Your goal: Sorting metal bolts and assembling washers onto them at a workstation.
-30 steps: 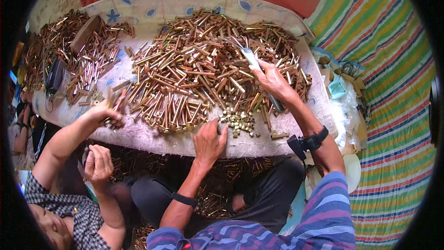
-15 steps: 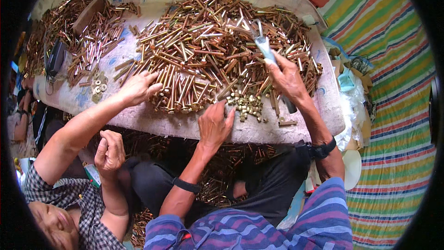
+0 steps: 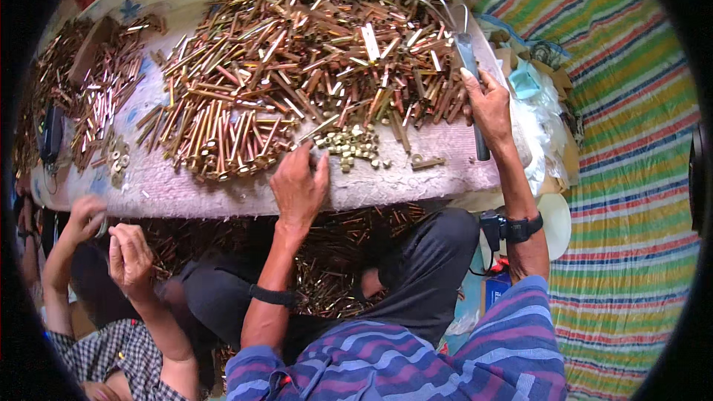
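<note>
My right hand [image 3: 490,108] is wrapped around the handle of a small hand rake [image 3: 466,52]. Its curved metal prongs point away from me at the far right of a large heap of coppery bolts [image 3: 327,37]. Low on the near side, my left hand [image 3: 298,186] lies at the table edge, thumb apart from its bent fingers. Those fingertips are beside a small pile of brass-coloured nuts [image 3: 347,142] and partly hidden. Left of that hand, a bunch of bolts [image 3: 223,141] lies with heads toward me.
A co-worker's hands [image 3: 130,252] are raised at the left, near the table edge. Flat washers [image 3: 117,160] and a dark device [image 3: 52,134] lie on the cloth-covered table [image 3: 386,189]. More bolts [image 3: 334,275] lie below. Plastic bags [image 3: 531,126] crowd the right side.
My right hand has carried the rake rightward to the heap's edge. The co-worker's reaching hand has drawn back from the bolts. The whole view has shifted, moving the table left in the picture.
</note>
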Tool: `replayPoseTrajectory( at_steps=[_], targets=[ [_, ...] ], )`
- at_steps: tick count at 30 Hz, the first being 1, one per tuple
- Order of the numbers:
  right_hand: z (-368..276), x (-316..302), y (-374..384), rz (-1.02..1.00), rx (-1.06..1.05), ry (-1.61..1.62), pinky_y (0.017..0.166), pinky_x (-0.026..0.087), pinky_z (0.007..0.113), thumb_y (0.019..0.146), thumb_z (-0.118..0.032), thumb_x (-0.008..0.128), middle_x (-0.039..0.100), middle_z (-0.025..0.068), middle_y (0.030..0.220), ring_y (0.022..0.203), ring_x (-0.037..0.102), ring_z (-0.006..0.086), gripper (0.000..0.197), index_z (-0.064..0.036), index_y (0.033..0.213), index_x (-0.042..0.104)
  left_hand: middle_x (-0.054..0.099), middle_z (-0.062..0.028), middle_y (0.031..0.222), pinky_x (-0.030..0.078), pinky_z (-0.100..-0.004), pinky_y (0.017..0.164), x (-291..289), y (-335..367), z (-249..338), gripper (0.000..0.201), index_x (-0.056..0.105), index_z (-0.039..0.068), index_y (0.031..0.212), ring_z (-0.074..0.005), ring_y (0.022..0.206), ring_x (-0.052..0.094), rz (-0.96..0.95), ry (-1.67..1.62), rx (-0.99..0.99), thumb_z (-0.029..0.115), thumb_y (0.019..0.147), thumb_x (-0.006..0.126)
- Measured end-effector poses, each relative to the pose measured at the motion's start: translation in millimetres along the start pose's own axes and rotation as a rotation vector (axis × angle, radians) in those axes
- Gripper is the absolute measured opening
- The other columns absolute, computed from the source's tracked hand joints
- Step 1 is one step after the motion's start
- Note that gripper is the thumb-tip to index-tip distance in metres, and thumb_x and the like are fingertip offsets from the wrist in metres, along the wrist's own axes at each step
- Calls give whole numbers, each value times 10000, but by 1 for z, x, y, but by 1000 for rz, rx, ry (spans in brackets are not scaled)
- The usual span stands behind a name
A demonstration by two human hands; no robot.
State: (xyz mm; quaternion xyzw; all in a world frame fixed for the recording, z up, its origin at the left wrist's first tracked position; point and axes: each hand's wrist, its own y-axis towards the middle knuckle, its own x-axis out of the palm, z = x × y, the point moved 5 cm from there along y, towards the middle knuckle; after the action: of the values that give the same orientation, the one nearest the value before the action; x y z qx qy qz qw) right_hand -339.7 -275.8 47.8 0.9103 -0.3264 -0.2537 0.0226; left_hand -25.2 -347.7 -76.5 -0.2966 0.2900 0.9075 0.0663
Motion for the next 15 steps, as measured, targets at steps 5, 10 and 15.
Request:
replayPoseTrajectory(
  at_steps=[5,10,15],
  targets=[
    [26,-39,-15,133,63,-83,412,425,244,986,-327,624,576,5,676,502,533,66,366,12,1124,628,693,-195,900,521,-427,693,-2,3,4,313,672,-13,1094,-350,792,678,-52,0,-51,217,884,702],
    [49,-60,-27,184,82,-82,418,434,252,985,-345,616,566,4,669,508,543,72,383,19,1104,618,692,-189,889,519,-418,688,3,1,1,300,671,-10,1096,-340,778,678,-96,9,-88,203,887,697],
    [72,-68,-31,176,141,-84,445,436,248,984,-316,613,582,7,677,514,534,70,350,16,1097,623,658,-167,803,488,-442,642,3,1,4,264,664,1,1060,-348,718,641,-3,-4,-4,159,856,716]
  ],
)
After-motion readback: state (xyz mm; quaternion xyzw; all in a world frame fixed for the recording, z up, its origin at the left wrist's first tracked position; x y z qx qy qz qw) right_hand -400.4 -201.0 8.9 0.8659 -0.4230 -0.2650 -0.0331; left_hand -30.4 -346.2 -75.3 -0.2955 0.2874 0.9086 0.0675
